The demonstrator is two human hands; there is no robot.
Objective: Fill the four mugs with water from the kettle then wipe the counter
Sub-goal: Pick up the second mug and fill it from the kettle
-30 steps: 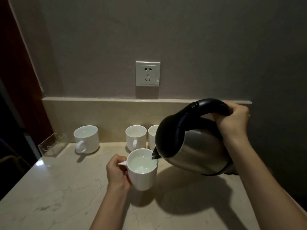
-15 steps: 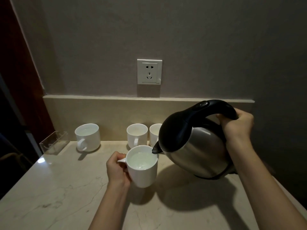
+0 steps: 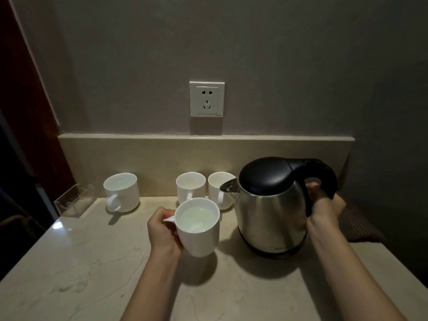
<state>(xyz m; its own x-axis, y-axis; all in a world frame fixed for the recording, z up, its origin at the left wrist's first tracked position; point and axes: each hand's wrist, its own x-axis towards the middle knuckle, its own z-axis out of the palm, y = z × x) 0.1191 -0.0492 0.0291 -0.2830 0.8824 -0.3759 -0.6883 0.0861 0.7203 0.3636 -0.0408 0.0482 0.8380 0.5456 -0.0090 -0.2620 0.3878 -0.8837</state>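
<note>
Head view: left hand point(image 3: 162, 230) grips water-filled mug point(image 3: 198, 225); right hand point(image 3: 324, 209) grips upright kettle point(image 3: 271, 205) handle; 3 mugs point(image 3: 191, 187) behind.

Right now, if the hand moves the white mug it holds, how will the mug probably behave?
The mug looks filled nearly to its rim, so it is probably heavy for its size and may spill if tilted or jerked. The left hand holds it only by the small handle, so it could tend to tip forward. It looks like glazed ceramic: stiff, smooth and probably fragile against the stone counter.

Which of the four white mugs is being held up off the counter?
The front mug, gripped by the left hand at its handle; the other three stand along the back wall.
</note>
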